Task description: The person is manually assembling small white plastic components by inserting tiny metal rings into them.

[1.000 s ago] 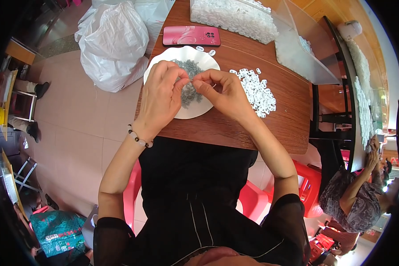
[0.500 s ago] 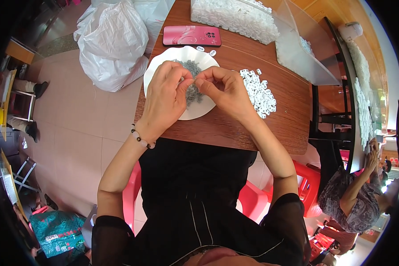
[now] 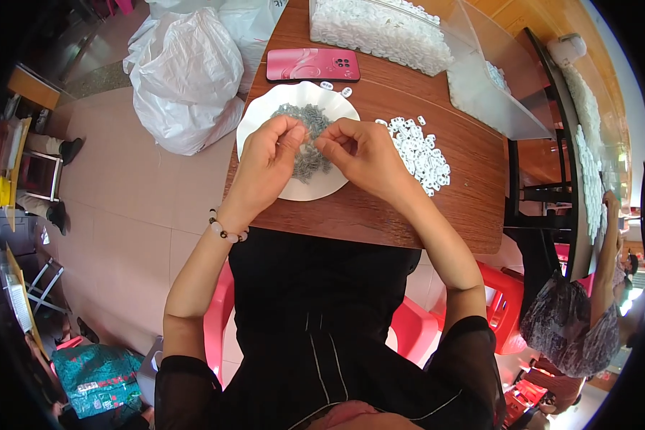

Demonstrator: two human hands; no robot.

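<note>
My left hand (image 3: 266, 163) and my right hand (image 3: 371, 155) are over a white plate with a wavy rim (image 3: 258, 115). Each has thumb and fingers pinched together, the two sets of fingertips close but slightly apart. Whatever they hold is too small to make out. Beneath them, on the plate, lies a heap of small grey pieces (image 3: 314, 163), partly covered by my fingers. Beside my right hand a pile of small white oval parts with dark holes (image 3: 424, 159) is spread on the wooden table (image 3: 451, 222). A beaded bracelet (image 3: 226, 233) circles my left wrist.
Behind the plate lie a pink phone (image 3: 312, 64) and two loose white parts (image 3: 346, 92). A clear bin of white parts (image 3: 380, 36) stands at the back. White sacks (image 3: 186, 79) are on the floor at left. A co-worker (image 3: 570, 322) sits at a right-hand table.
My fingertips have drawn a little apart over the plate, and the left hand has tipped slightly. The whole view has shifted a little. The co-worker's arm at the right reaches farther out.
</note>
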